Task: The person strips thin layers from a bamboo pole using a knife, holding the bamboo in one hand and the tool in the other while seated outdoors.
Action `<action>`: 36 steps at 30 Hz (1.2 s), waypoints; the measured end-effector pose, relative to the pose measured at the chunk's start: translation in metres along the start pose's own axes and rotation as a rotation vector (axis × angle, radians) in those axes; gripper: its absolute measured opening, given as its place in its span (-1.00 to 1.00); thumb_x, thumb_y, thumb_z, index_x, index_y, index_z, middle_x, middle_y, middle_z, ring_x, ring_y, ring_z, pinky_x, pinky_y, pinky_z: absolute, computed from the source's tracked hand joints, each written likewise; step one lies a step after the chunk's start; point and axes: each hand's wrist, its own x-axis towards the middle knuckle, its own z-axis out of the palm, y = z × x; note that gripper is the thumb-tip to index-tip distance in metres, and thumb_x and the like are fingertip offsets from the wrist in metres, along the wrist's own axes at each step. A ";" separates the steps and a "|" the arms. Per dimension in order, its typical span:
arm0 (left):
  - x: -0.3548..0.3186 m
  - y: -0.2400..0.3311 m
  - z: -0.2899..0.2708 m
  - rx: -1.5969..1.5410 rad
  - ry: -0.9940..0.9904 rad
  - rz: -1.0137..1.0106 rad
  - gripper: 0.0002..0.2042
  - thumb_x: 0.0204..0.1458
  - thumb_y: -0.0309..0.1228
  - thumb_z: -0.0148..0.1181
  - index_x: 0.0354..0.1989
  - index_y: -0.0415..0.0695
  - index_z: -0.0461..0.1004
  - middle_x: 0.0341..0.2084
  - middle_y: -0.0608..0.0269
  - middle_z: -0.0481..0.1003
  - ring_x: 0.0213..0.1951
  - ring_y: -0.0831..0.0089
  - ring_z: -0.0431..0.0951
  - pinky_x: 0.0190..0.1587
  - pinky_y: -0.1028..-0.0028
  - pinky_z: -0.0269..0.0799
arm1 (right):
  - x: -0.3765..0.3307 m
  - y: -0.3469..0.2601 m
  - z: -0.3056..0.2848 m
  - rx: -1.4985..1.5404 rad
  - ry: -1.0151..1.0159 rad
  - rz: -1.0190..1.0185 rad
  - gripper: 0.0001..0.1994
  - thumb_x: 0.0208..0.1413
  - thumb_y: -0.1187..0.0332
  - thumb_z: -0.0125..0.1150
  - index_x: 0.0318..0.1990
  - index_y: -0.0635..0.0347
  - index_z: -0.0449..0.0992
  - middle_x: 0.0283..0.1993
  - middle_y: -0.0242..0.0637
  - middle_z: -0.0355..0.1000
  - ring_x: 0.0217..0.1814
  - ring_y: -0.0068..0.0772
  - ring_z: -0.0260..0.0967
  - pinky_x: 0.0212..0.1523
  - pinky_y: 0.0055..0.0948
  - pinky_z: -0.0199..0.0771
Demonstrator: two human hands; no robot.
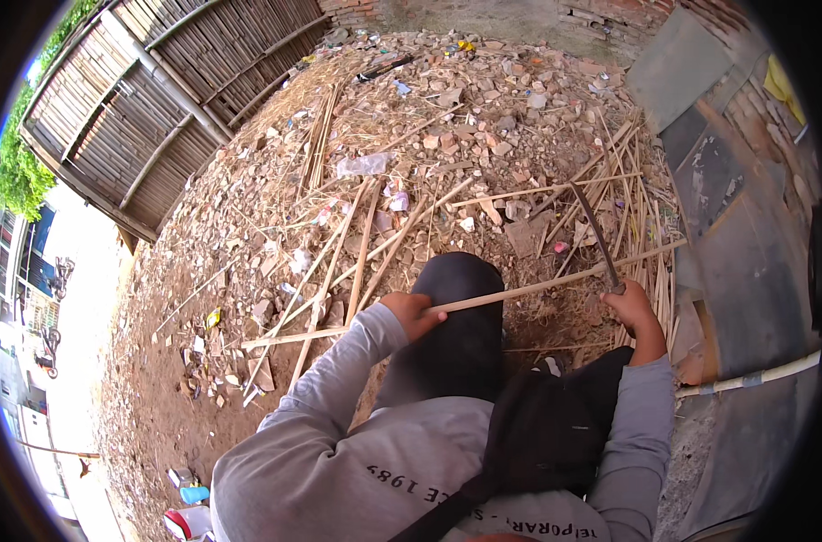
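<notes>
A long pale bamboo strip (519, 291) lies across my raised knee, running from the lower left to the upper right. My left hand (411, 314) is closed around it beside the knee. In my right hand (632, 307) is the handle of a sickle (594, 224), whose dark curved blade points up and away from me. The blade's lower part passes close to the strip; whether they touch I cannot tell. More split bamboo strips (641, 217) lie in a loose heap beyond my right hand, and several others (361, 244) are scattered beyond my left.
Broken brick and stone rubble (483, 135) covers the ground ahead. A woven bamboo fence (158, 99) stands at the far left, a brick wall (601, 27) at the back. Grey sheets (745, 271) lean along the right. A blue cup (194, 495) sits at the lower left.
</notes>
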 end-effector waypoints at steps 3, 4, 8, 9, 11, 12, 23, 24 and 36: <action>0.001 0.007 -0.005 0.036 -0.079 -0.076 -0.49 0.09 0.10 -0.03 -0.37 -0.18 0.50 -0.51 -0.13 0.51 -0.32 -0.10 0.53 -0.17 0.11 0.43 | -0.005 0.001 0.004 -0.018 0.100 -0.083 -0.65 -0.15 0.23 0.33 -0.29 0.35 0.50 -0.36 -0.04 0.48 -0.34 -0.09 0.47 -0.27 -0.22 0.43; 0.002 0.010 -0.006 0.040 -0.084 -0.062 -0.49 0.09 0.10 -0.03 -0.37 -0.18 0.50 -0.51 -0.13 0.51 -0.32 -0.10 0.53 -0.17 0.11 0.43 | -0.005 0.004 0.003 -0.014 0.110 -0.073 -0.65 -0.15 0.23 0.33 -0.29 0.35 0.50 -0.36 -0.04 0.48 -0.34 -0.09 0.47 -0.27 -0.22 0.43; 0.003 0.013 -0.007 0.066 -0.087 -0.001 -0.49 0.08 0.10 0.00 -0.34 -0.21 0.51 -0.52 -0.12 0.51 -0.33 -0.08 0.54 -0.20 0.11 0.43 | -0.029 -0.024 0.000 -0.245 -0.039 -0.228 -0.64 -0.21 0.20 0.35 -0.33 0.32 0.52 -0.37 0.03 0.47 -0.27 0.06 0.45 -0.23 -0.17 0.42; -0.004 0.016 -0.011 0.017 -0.066 -0.021 -0.50 0.08 0.08 0.02 -0.35 -0.22 0.50 -0.52 -0.12 0.51 -0.34 -0.07 0.54 -0.23 0.12 0.42 | -0.026 -0.018 -0.003 -0.218 -0.029 -0.247 -0.65 -0.21 0.21 0.35 -0.33 0.32 0.52 -0.39 0.02 0.47 -0.28 0.04 0.45 -0.24 -0.15 0.42; -0.015 0.007 -0.009 -0.009 -0.069 -0.082 -0.52 0.08 0.04 0.06 -0.36 -0.24 0.49 -0.54 -0.10 0.50 -0.37 -0.06 0.54 -0.28 0.14 0.41 | -0.014 -0.002 0.001 -0.125 -0.022 -0.228 -0.66 -0.21 0.22 0.34 -0.32 0.30 0.53 -0.40 0.02 0.47 -0.30 0.03 0.45 -0.25 -0.13 0.40; -0.019 0.000 -0.005 0.013 -0.089 -0.112 -0.53 0.08 0.02 0.08 -0.37 -0.25 0.49 -0.55 -0.09 0.49 -0.39 -0.05 0.54 -0.30 0.16 0.41 | -0.008 0.006 -0.001 -0.062 -0.017 -0.185 -0.67 -0.21 0.22 0.33 -0.32 0.28 0.53 -0.40 0.02 0.47 -0.31 0.03 0.45 -0.26 -0.13 0.40; -0.027 -0.024 0.012 -0.235 -0.091 -0.034 -0.58 0.16 -0.10 0.05 -0.41 -0.31 0.46 -0.66 0.08 0.43 -0.55 0.41 0.40 -0.43 0.37 0.31 | -0.004 0.001 0.021 -0.168 -0.096 -0.347 -0.61 -0.19 0.17 0.33 -0.28 0.32 0.52 -0.50 -0.01 0.45 -0.37 -0.04 0.46 -0.30 -0.16 0.43; -0.027 -0.022 0.010 -0.231 -0.103 -0.032 -0.58 0.16 -0.10 0.05 -0.41 -0.31 0.46 -0.66 0.08 0.43 -0.55 0.41 0.40 -0.43 0.37 0.31 | 0.000 0.007 0.019 -0.161 -0.098 -0.337 -0.61 -0.19 0.17 0.33 -0.28 0.32 0.52 -0.50 -0.01 0.45 -0.37 -0.04 0.46 -0.30 -0.16 0.43; -0.015 -0.053 0.021 -0.541 -0.222 -0.200 -0.55 0.17 -0.05 0.06 -0.37 -0.30 0.50 -0.62 0.42 0.37 -0.51 0.63 0.30 -0.44 0.56 0.22 | -0.002 0.022 0.016 -0.099 -0.094 -0.385 -0.51 -0.18 0.12 0.35 -0.20 0.38 0.50 -0.45 -0.05 0.46 -0.43 -0.02 0.44 -0.30 -0.16 0.45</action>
